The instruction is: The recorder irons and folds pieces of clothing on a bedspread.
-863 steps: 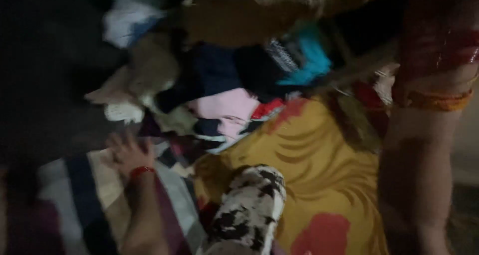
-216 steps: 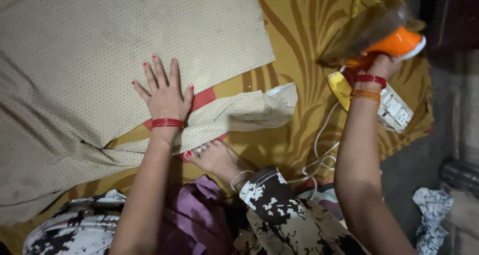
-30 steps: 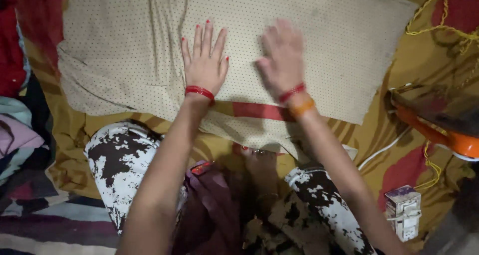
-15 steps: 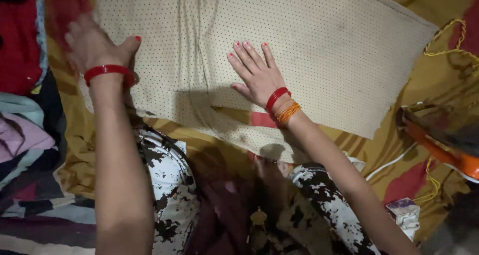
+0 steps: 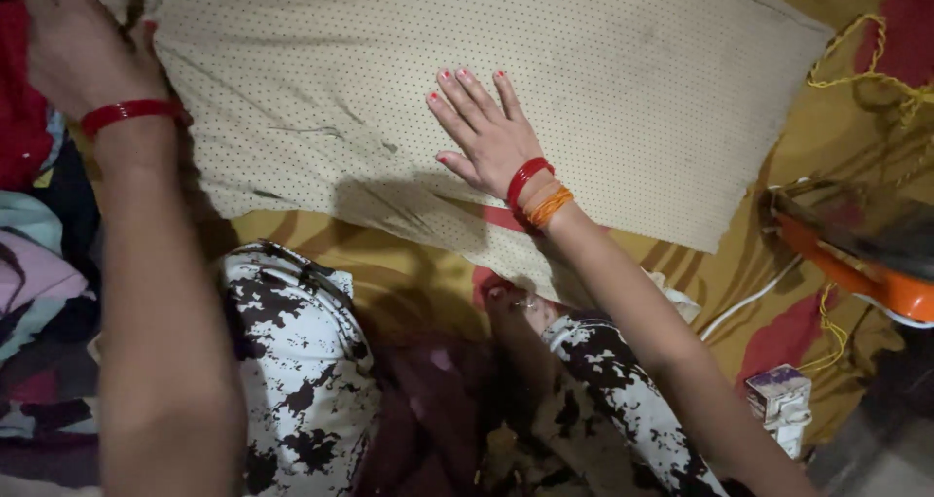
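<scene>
Cloth, cream with small dark dots, is spread over a yellow patterned bedsheet, and its near-left corner is now gripped by the left hand, which half a second ago was held just off that edge. The right hand has been kept flat on the middle of the cloth, fingers spread and grasping nothing (red and orange bangles are worn at the wrist).

The cloth's right edge is seen slanting down toward an orange-based iron, with only a narrow strip of bedsheet left between them; a white cord and a small box lie below that. On the left, the cloth's edge is crowded by a heap of red and pale clothes. Open sheet is found mainly along the near edge, before the knees in black-and-white patterned trousers.

The left hand's fingertips are cut off by the upper frame, and the iron's top is blurred and dark.
</scene>
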